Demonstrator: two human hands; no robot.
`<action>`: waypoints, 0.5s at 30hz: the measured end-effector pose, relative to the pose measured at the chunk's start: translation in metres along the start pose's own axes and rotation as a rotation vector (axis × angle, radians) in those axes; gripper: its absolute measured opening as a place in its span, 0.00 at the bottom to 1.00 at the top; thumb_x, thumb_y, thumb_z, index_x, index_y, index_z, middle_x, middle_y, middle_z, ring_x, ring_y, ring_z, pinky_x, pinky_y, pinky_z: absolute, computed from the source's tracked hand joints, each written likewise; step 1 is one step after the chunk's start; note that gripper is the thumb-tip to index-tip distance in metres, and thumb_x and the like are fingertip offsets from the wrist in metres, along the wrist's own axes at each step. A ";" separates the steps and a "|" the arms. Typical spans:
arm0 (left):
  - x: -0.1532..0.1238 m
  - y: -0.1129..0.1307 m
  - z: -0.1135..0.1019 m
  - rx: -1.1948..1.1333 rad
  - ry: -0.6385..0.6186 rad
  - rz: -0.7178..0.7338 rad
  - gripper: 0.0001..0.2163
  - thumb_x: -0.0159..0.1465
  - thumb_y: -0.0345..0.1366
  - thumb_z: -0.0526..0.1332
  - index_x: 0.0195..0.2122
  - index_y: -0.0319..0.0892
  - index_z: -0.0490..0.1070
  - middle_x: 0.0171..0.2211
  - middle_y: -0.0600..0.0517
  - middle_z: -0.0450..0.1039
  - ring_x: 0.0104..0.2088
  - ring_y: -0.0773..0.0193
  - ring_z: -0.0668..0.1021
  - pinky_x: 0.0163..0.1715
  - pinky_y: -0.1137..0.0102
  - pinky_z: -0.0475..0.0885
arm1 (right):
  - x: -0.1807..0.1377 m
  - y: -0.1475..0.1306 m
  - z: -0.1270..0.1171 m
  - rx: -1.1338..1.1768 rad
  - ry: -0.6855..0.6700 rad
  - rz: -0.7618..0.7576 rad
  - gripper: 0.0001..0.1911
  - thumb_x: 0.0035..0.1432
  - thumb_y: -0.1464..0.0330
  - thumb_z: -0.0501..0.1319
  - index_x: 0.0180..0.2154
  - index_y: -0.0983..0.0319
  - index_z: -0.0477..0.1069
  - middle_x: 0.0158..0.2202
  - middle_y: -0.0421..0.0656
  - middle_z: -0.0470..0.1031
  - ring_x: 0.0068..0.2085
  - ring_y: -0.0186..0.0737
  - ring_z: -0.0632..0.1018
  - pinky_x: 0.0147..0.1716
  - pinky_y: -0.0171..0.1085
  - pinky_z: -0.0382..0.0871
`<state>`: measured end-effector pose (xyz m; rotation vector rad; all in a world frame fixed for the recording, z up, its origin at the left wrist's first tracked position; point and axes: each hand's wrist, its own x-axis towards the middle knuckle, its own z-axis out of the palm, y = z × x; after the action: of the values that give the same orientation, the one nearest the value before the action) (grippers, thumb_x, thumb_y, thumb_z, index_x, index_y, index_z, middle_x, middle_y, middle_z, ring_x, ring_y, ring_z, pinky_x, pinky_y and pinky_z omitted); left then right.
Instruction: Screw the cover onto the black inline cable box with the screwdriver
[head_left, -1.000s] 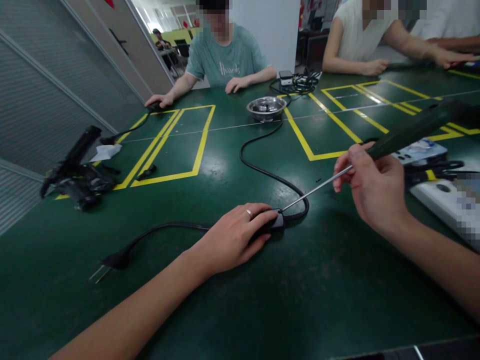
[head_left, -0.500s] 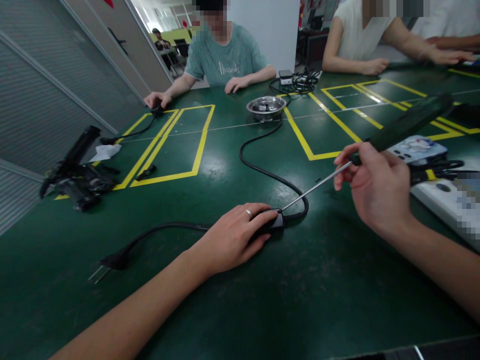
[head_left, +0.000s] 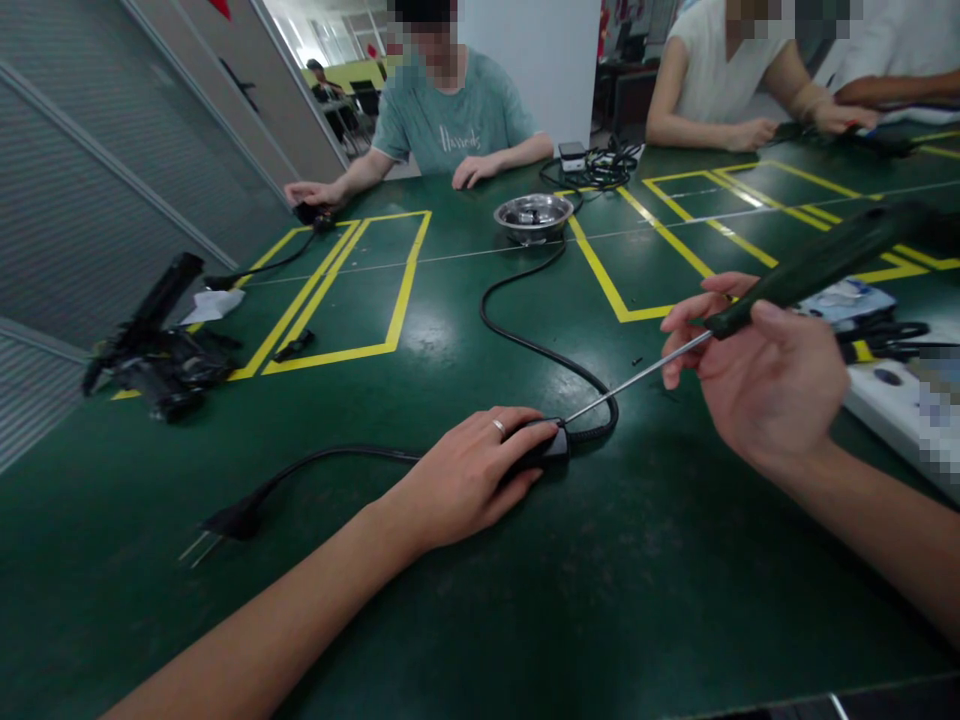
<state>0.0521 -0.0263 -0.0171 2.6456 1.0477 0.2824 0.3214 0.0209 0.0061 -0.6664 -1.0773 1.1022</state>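
My left hand [head_left: 480,470], with a ring on one finger, is closed over a black inline cord switch [head_left: 553,450] and presses it to the green table. A black cord runs from the switch to a two-pin plug [head_left: 231,522] at the left and loops away on the right. My right hand [head_left: 765,380] holds a screwdriver [head_left: 810,268] with a dark handle, tilted, between thumb and fingers. Its thin metal shaft slants down left, and the tip meets the switch's right end beside my left fingertip.
A metal bowl [head_left: 532,215] with small parts stands mid-table. Black parts in plastic [head_left: 169,370] lie at the left. A white power strip [head_left: 892,410] is near my right hand. Yellow tape [head_left: 405,290] marks the table. Two co-workers [head_left: 469,120] sit opposite; another sleeve shows at the far right.
My right fingers have loosened and shifted along the screwdriver handle, and the hand has moved slightly right. The tip and my left hand stay in place.
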 end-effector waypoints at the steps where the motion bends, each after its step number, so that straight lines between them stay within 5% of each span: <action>1: 0.000 0.000 0.000 0.000 -0.001 -0.001 0.21 0.69 0.36 0.54 0.63 0.45 0.57 0.61 0.46 0.61 0.58 0.56 0.68 0.58 0.56 0.67 | -0.001 -0.001 0.000 -0.002 -0.003 -0.007 0.12 0.58 0.62 0.53 0.40 0.56 0.71 0.33 0.43 0.76 0.29 0.42 0.75 0.19 0.39 0.66; 9: 0.000 0.000 -0.001 0.006 -0.001 -0.005 0.21 0.69 0.36 0.54 0.63 0.45 0.57 0.61 0.46 0.61 0.58 0.56 0.68 0.58 0.57 0.66 | 0.002 -0.001 0.004 -0.270 0.097 -0.100 0.12 0.60 0.61 0.61 0.27 0.58 0.72 0.28 0.41 0.72 0.23 0.34 0.72 0.17 0.36 0.64; 15: 0.000 0.001 0.000 0.009 -0.001 -0.003 0.20 0.69 0.36 0.54 0.62 0.45 0.57 0.61 0.46 0.61 0.58 0.56 0.68 0.57 0.57 0.67 | 0.003 -0.004 0.004 -0.202 0.089 -0.046 0.08 0.60 0.60 0.61 0.30 0.56 0.69 0.28 0.40 0.73 0.25 0.37 0.74 0.17 0.36 0.66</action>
<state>0.0528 -0.0266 -0.0166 2.6515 1.0555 0.2763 0.3193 0.0218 0.0118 -0.8386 -1.1307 0.9234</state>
